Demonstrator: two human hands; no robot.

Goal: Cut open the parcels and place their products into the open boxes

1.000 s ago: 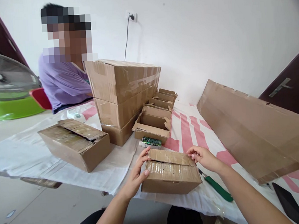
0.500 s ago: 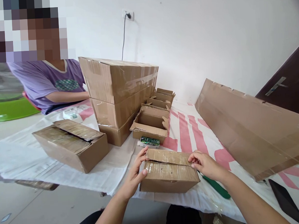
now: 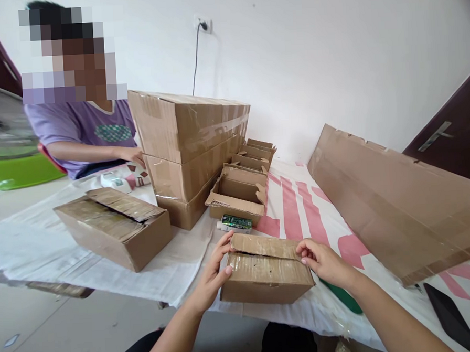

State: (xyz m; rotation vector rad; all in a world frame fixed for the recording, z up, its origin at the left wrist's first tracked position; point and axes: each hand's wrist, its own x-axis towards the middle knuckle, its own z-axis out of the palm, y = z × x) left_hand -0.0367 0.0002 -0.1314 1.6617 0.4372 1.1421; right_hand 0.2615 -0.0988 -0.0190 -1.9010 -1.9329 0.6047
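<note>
A small taped cardboard box [image 3: 266, 271] sits near the front edge of the table, its top flaps folded down. My left hand [image 3: 213, 274] grips its left end, thumb on the front face and fingers on the top flap. My right hand [image 3: 322, 260] holds the right end, fingers curled on the top edge. A green-handled tool [image 3: 344, 297] lies on the cloth just under my right wrist, partly hidden. Just behind the box lies a small green and white packet [image 3: 236, 223].
A white and pink cloth [image 3: 295, 204] covers the table. A stack of three taped cartons [image 3: 190, 152] stands behind, with open small boxes [image 3: 239, 194] beside it. Another closed box [image 3: 113, 227] lies left, a long flat carton [image 3: 398, 204] right. A person in purple [image 3: 87, 136] sits at back left.
My right hand slid in from the box's far right corner onto its right end. The person at back left shifted and reached a hand toward the stacked cartons.
</note>
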